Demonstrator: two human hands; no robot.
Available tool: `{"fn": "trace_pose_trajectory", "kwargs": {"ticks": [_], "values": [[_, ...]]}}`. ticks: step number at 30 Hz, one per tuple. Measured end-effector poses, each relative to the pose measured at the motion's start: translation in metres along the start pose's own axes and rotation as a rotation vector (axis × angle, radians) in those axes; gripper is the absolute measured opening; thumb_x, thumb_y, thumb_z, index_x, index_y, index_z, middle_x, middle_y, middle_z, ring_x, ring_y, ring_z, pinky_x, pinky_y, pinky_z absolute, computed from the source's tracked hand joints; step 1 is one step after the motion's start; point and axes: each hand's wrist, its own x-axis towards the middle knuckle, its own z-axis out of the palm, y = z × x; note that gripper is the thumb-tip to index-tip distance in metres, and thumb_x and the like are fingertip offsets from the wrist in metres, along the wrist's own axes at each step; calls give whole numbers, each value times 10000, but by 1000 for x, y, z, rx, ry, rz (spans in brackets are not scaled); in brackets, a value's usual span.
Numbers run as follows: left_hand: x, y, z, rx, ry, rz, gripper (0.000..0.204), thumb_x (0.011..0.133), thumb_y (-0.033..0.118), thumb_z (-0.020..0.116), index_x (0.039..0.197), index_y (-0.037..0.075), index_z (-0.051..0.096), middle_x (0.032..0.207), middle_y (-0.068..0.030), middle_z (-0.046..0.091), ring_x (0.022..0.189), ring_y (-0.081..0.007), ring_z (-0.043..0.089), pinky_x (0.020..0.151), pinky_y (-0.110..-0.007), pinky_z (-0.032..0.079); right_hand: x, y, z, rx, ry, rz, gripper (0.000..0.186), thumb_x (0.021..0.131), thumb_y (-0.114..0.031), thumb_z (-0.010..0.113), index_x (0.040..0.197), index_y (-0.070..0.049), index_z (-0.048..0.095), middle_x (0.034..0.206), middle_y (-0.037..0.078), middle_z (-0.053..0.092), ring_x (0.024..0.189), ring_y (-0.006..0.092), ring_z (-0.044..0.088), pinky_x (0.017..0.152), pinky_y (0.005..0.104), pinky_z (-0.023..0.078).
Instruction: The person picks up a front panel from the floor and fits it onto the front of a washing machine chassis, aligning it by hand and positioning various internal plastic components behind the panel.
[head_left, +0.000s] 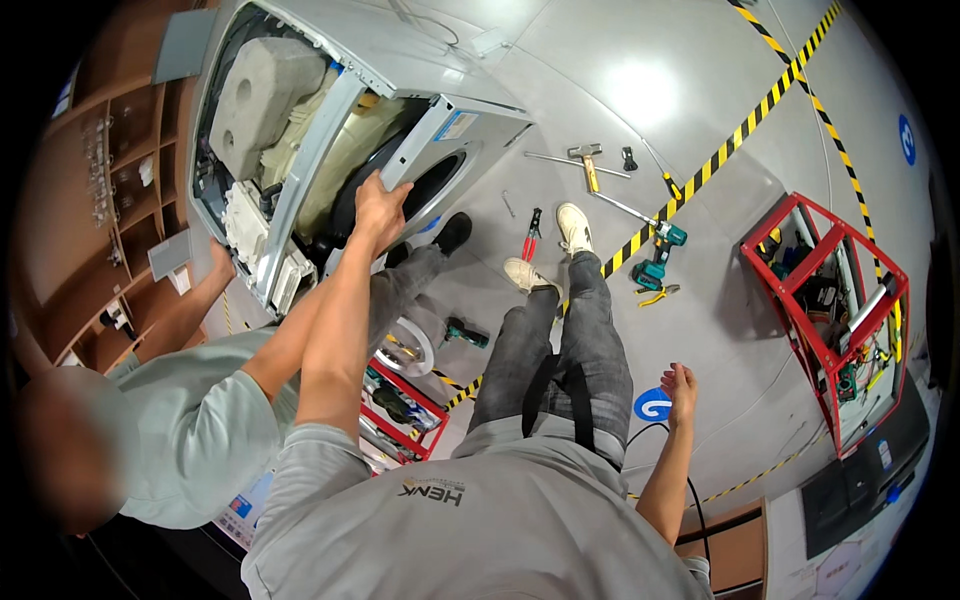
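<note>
- Our left hand grips the edge of the front panel.
- Our right hand hangs empty, half-curled.
- We should support the panel evenly, no twisting.

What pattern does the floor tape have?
Alternating black and yellow diagonal stripes; the head view shows the tape best.

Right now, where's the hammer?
Head view, upper part, right of centre: the hammer lies on the floor beyond the right white shoe, crossing a metal rod.

Left hand forward, right hand aside
</note>
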Motion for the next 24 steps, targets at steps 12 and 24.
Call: {"fn": "trace_pose_trajectory", "kwargs": {"ticks": [12,24], "values": [[-10,21,-2,-18,37,-90,599,711,260,732,1119,-116,505,793,-239,636,799,-336,643,703,-377,480,-2,1,-7,32,67,31,325,873,-339,581,988,-35,593,833,59,608,724,118,570,631,236,458],[-10,21,-6,160,59,-67,671,694,314,722,1130,-140,488,880,-300,613,886,-384,621,759,-402,478,5,-27,10,5,33,13,356,880,-356,568,1024,-31,586,879,67,607,782,137,576,696,268,472]]}}
